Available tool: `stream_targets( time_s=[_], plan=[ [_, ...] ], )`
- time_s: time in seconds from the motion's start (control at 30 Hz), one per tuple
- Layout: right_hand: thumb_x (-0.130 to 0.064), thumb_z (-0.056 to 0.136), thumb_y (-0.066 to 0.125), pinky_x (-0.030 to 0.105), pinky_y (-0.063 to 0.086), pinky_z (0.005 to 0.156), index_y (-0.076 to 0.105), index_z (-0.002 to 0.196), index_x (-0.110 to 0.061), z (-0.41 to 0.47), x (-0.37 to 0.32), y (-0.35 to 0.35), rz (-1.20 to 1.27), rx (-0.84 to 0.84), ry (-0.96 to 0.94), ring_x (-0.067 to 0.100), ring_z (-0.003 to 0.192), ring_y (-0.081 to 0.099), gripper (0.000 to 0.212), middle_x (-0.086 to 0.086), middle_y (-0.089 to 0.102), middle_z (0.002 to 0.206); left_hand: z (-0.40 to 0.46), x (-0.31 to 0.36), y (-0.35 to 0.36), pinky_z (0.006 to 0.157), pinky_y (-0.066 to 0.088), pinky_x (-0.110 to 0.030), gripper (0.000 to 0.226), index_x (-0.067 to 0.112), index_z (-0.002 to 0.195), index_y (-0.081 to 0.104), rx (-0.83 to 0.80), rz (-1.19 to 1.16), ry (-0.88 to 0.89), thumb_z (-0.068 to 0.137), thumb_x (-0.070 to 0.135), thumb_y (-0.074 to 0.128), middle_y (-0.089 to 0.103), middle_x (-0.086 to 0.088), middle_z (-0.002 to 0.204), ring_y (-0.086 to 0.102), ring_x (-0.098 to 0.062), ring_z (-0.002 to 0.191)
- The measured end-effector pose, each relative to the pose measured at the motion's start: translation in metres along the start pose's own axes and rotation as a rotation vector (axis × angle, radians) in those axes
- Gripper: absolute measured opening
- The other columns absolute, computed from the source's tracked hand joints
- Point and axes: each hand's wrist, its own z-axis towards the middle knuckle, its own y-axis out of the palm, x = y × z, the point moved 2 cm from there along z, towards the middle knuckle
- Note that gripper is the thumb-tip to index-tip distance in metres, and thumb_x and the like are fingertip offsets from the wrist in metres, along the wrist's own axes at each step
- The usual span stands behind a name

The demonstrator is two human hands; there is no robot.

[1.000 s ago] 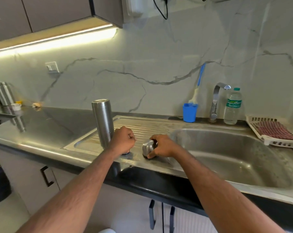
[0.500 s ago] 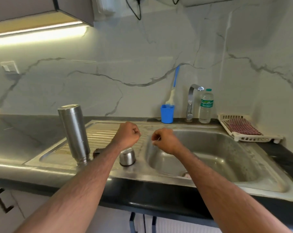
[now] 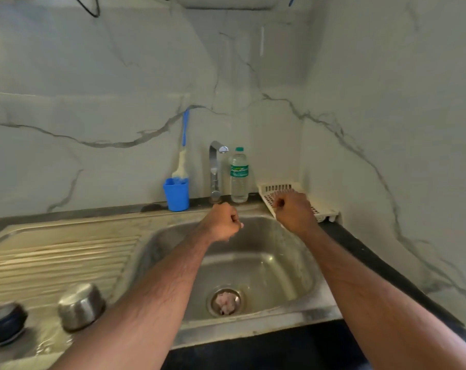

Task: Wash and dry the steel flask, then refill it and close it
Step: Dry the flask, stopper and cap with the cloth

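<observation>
Both fists, left hand [image 3: 221, 222] and right hand [image 3: 293, 210], are curling empty; steel cap [image 3: 81, 307] is risking rolling.

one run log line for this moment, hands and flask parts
left hand: fist, empty, over sink | right hand: fist, empty, near white tray | steel cap: on drainboard | flask body: out of view

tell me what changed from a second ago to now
The right hand let go of the steel cap, which now stands on the drainboard beside a dark lid. Both hands moved away toward the tap, the left hand over the sink, fingers curled, holding nothing. The flask is out of view. The blue cup, water bottle and white tray stayed put.
</observation>
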Motion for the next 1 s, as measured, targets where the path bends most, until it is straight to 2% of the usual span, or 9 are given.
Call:
stream_targets(
  time_s=[0.1,0.23,0.37,0.53,0.6,0.7,0.77,0.9,1.0],
  plan=[
    [-0.012,0.085,0.064,0.035,0.052,0.085,0.073,0.098,-0.011,0.023,0.038,-0.006,-0.058,0.019,0.134,0.032,0.103,0.065,0.016,0.012,0.07,0.106,0.023,0.007,0.018,0.07,0.064,-0.04,0.013,0.009,0.086,0.071,-0.057,0.01,0.006,0.095,0.018,0.071,0.074,-0.006,0.075,0.073,-0.017,0.06],
    [-0.022,0.088,0.063,0.037,0.056,0.083,0.067,0.113,-0.006,0.052,0.065,-0.005,-0.094,-0.018,0.285,0.034,0.103,0.067,0.03,0.017,0.069,0.113,0.052,0.021,0.027,0.06,0.063,-0.031,0.011,0.005,0.087,0.071,-0.051,-0.018,0.032,0.095,0.013,0.07,0.072,-0.009,0.077,0.072,-0.02,0.062],
    [-0.035,0.092,0.063,0.031,0.05,0.071,0.064,0.108,-0.01,0.069,0.071,0.006,-0.123,-0.132,0.368,0.027,0.089,0.064,0.029,0.007,0.064,0.093,0.068,0.028,0.039,0.059,0.063,-0.036,0.02,0.013,0.076,0.068,-0.072,0.005,0.108,0.094,0.005,0.066,0.07,-0.006,0.071,0.072,-0.024,0.059],
    [-0.026,0.079,0.071,0.043,0.052,0.095,0.06,0.09,-0.014,0.082,0.072,0.029,-0.174,-0.238,0.466,0.027,0.099,0.064,0.019,0.002,0.062,0.087,0.077,0.026,0.048,0.049,0.054,-0.026,0.02,0.015,0.076,0.066,-0.104,0.019,0.127,0.095,0.008,0.068,0.067,-0.003,0.068,0.066,-0.013,0.047],
    [-0.023,0.081,0.073,0.041,0.053,0.093,0.063,0.087,-0.013,0.089,0.071,0.031,-0.11,-0.25,0.522,0.024,0.092,0.067,0.016,0.003,0.066,0.085,0.076,0.025,0.046,0.049,0.054,-0.026,0.019,0.014,0.077,0.066,-0.106,0.024,0.135,0.095,0.009,0.067,0.068,-0.004,0.068,0.066,-0.012,0.047],
    [-0.017,0.077,0.081,0.033,0.06,0.075,0.071,0.098,-0.007,0.099,0.075,0.031,0.018,-0.252,0.6,0.021,0.075,0.073,0.026,0.006,0.073,0.082,0.071,0.024,0.037,0.059,0.062,-0.033,0.015,0.007,0.083,0.069,-0.125,0.041,0.131,0.097,0.006,0.062,0.072,-0.009,0.073,0.072,-0.02,0.057],
    [-0.015,0.078,0.083,0.034,0.06,0.064,0.069,0.102,-0.003,0.102,0.076,0.03,0.157,-0.241,0.64,0.023,0.066,0.072,0.031,0.011,0.073,0.081,0.067,0.021,0.027,0.056,0.059,-0.026,0.013,0.005,0.089,0.07,-0.129,0.054,0.118,0.097,0.006,0.06,0.072,-0.009,0.076,0.07,-0.015,0.056],
    [-0.009,0.086,0.073,0.048,0.063,0.081,0.064,0.113,0.002,0.102,0.066,0.021,0.494,-0.104,0.615,0.033,0.082,0.074,0.03,0.02,0.072,0.098,0.057,0.011,0.007,0.051,0.05,-0.015,0.01,0.001,0.095,0.069,-0.115,0.009,0.088,0.098,0.003,0.061,0.071,-0.009,0.08,0.066,-0.004,0.05],
    [0.008,0.089,0.06,0.047,0.063,0.077,0.06,0.125,-0.003,0.092,0.051,0.014,0.834,-0.086,0.551,0.034,0.085,0.075,0.037,0.021,0.071,0.109,0.046,0.004,-0.01,0.048,0.046,-0.011,0.009,0.004,0.096,0.069,-0.096,-0.013,0.054,0.099,0.008,0.061,0.071,-0.005,0.081,0.066,-0.002,0.051]
  ],
)
